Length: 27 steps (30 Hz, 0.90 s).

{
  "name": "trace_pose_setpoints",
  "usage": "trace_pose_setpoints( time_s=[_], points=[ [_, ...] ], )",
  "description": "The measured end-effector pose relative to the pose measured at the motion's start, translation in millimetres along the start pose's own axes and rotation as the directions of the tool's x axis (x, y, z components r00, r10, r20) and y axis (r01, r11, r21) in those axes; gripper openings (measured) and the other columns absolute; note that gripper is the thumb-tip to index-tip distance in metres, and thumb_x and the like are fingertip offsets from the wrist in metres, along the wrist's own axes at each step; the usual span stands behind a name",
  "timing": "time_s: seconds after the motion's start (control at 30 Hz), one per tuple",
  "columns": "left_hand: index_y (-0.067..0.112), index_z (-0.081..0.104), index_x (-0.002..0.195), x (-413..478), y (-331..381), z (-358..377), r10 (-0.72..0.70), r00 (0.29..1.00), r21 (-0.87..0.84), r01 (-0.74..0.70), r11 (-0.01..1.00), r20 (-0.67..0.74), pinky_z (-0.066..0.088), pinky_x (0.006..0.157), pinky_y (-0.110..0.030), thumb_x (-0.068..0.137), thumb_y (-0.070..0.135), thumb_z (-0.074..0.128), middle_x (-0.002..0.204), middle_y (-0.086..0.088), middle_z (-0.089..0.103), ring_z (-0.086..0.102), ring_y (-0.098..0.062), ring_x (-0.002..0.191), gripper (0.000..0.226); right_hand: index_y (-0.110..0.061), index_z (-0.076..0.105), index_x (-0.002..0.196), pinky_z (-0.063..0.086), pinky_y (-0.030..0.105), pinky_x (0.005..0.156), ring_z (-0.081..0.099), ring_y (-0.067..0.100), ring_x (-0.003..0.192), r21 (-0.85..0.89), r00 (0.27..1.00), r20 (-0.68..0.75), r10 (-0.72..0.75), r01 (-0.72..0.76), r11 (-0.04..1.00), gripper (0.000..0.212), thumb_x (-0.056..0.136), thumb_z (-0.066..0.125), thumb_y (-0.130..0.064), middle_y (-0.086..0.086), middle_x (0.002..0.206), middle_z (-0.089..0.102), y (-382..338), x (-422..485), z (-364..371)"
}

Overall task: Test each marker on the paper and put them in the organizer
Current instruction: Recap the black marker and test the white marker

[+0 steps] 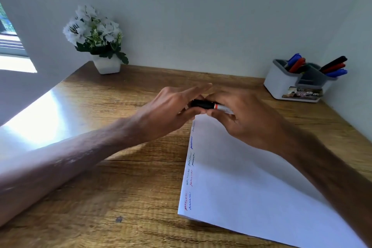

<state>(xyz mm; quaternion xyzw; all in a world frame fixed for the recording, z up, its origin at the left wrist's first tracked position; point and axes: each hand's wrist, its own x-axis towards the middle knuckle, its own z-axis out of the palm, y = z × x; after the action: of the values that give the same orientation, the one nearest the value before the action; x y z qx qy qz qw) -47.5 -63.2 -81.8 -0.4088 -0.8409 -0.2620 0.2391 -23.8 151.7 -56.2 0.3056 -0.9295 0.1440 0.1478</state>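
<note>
The wooden table (120,197) fills the lower frame, with the paper (251,187) lying at lower right. A column of red, blue, green and black squiggles (190,167) runs down the paper's left edge. The white organizer (281,84) stands at the upper right of the table, well apart from the paper, with blue, red and black markers already leaning in its compartments. A potted white flower (106,64) sits at upper left.

Both hands meet at centre frame, just above the paper's top corner. The right hand (241,119) has its grip closed round the pale barrel of the marker (203,104). The left hand (173,106) pinches the black cap end, index finger stretched out above it.

The step in hand seems to be working the cap (on or off cannot be told, as the tip is hidden). If it is coming off, the next move calls for a short test stroke on a bare part of the paper. If it is going on, it calls for a reach across to the organizer.
</note>
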Motion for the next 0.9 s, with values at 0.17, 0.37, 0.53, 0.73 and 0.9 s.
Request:
trace_pose_setpoints(
  time_s=[0.17, 0.37, 0.53, 0.73, 0.9],
  points=[
    [0.003, 0.061, 0.132, 0.0, -9.3, 3.8, 0.087, 0.993, 0.091, -0.095, 0.991, 0.082, 0.045, 0.068, -0.021, 0.104, 0.026, 0.05, 0.106, -0.007, 0.067, 0.053, -0.008, 0.08, 0.038, -0.024, 0.068, 0.118, 0.05, 0.038, 0.071, 0.061, 0.017, 0.085, -0.061, 1.0, -0.02, 0.004, -0.005, 0.998, 0.026, 0.102, 0.052, -0.037, -0.005, 0.099, 0.068, 1.8, -2.3, 0.0],
    [0.005, 0.063, 0.127, -1.7, -1.6, 5.8, 0.065, 0.988, 0.15, -0.087, 0.985, 0.143, 0.041, 0.061, -0.026, 0.106, 0.034, 0.039, 0.1, -0.005, 0.064, 0.047, -0.009, 0.073, 0.042, -0.031, 0.064, 0.102, 0.033, 0.03, 0.056, 0.058, 0.019, 0.068, -0.21, 1.0, -0.024, 0.004, -0.009, 0.978, 0.029, 0.098, 0.043, -0.05, -0.006, 0.08, 0.068, -1.4, -6.1, 5.3],
    [0.005, 0.063, 0.123, -2.9, 3.3, 3.9, 0.042, 0.98, 0.217, -0.084, 0.973, 0.192, 0.04, 0.061, -0.026, 0.101, 0.038, 0.033, 0.099, -0.006, 0.063, 0.057, -0.016, 0.074, 0.05, -0.035, 0.06, 0.106, 0.031, 0.027, 0.057, 0.055, 0.019, 0.062, -0.213, 0.999, -0.044, 0.015, -0.024, 0.977, 0.028, 0.099, 0.041, -0.054, -0.006, 0.074, 0.066, -3.4, -7.8, 9.6],
    [0.006, 0.06, 0.126, -1.1, 5.4, 3.0, 0.023, 0.971, 0.264, -0.087, 0.961, 0.237, 0.037, 0.066, -0.022, 0.098, 0.04, 0.028, 0.104, -0.005, 0.061, 0.06, -0.017, 0.083, 0.053, -0.035, 0.063, 0.105, 0.018, 0.02, 0.049, 0.043, 0.016, 0.058, -0.24, 0.996, -0.09, 0.012, -0.034, 0.97, 0.021, 0.1, 0.05, -0.05, -0.006, 0.071, 0.067, -9.6, -9.2, 11.2],
    [0.007, 0.06, 0.124, -1.4, 6.3, 1.8, 0.047, 0.965, 0.265, -0.117, 0.957, 0.258, 0.04, 0.068, -0.023, 0.098, 0.037, 0.028, 0.104, -0.006, 0.062, 0.062, -0.019, 0.087, 0.051, -0.037, 0.065, 0.112, 0.02, 0.017, 0.05, 0.045, 0.014, 0.06, -0.222, 0.996, -0.091, 0.018, -0.038, 0.974, 0.024, 0.1, 0.049, -0.051, -0.006, 0.077, 0.072, -12.1, -10.6, 11.4]
  ],
)
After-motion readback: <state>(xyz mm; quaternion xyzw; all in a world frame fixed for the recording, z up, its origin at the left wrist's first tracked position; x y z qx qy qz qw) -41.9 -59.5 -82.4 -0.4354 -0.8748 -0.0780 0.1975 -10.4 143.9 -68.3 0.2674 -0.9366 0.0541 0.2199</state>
